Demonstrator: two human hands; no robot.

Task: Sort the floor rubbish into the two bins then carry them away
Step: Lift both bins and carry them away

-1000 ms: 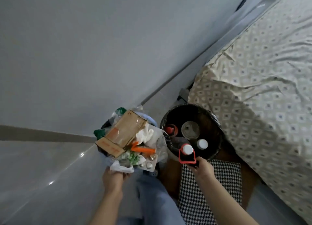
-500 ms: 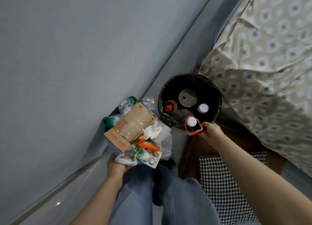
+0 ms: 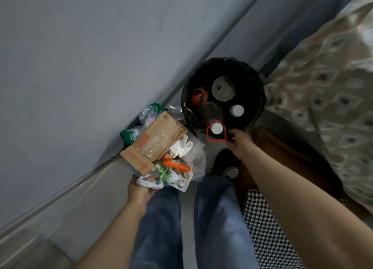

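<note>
overfull bin (image 3: pixel 161 147) left | lined bin (image 3: pixel 256 83) right | bottles (image 3: pixel 237 110) inside lined bin

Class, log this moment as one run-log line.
stage: carrying both bins | left hand: grips white bag of overfilled bin | right hand: grips rim of black bin | bottles inside
</note>
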